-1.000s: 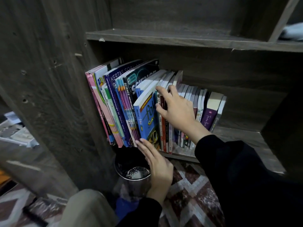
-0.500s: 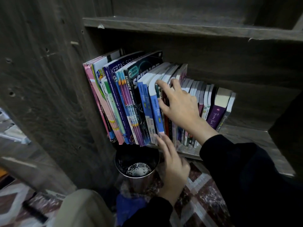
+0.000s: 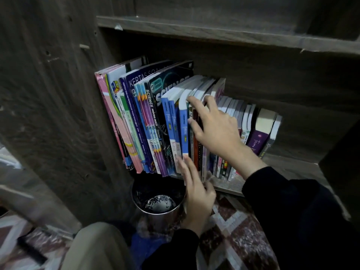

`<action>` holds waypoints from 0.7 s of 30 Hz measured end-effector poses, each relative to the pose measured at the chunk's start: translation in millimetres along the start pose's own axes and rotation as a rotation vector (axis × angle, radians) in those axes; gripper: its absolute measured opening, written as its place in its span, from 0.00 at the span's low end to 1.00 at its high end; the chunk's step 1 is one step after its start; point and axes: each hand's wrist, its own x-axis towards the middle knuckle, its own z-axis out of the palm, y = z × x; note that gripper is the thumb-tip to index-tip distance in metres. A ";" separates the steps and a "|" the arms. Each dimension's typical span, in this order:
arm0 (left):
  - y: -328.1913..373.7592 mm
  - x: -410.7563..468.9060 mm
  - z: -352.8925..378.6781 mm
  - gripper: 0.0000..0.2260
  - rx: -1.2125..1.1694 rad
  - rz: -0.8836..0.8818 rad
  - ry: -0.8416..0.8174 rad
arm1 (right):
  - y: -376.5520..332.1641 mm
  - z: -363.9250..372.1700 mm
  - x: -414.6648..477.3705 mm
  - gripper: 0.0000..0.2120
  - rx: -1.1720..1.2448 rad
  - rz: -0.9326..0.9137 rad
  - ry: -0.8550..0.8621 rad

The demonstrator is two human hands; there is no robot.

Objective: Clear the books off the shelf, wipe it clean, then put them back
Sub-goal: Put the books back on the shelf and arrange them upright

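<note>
Bracing the Book Row: Grip Positions

My right grip (image 3: 214, 129) lies open on the books (image 3: 148, 117). Its spread fingers rest across their upper edges, with the index fingertip on top of a blue-spined book (image 3: 184, 129) and the thumb against the spines; it clasps nothing. My left grip (image 3: 196, 193) is also open, fingers straight, the tips touching the lower end of the same spines at the front edge of the shelf (image 3: 288, 166). All the books stand on the shelf: tall ones beside the side panel (image 3: 58, 114), shorter ones to the right, among them a purple-spined book (image 3: 258, 139). Below the shelf edge, just left of my left grip, a metal container (image 3: 161, 219) stands on a patterned rug (image 3: 233, 234).
</note>
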 end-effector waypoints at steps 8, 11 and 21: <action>4.8 35.3 9.6 0.48 -0.087 -0.155 -0.098 | -1.8 0.2 4.1 0.23 -0.017 0.002 -0.001; 10.3 32.3 5.8 0.45 -0.065 -0.206 -0.050 | -5.9 -0.8 5.7 0.23 0.008 -0.011 0.003; 59.7 92.0 -62.4 0.33 -0.045 -0.062 0.150 | -21.6 -16.5 46.0 0.37 -0.024 -0.173 -0.170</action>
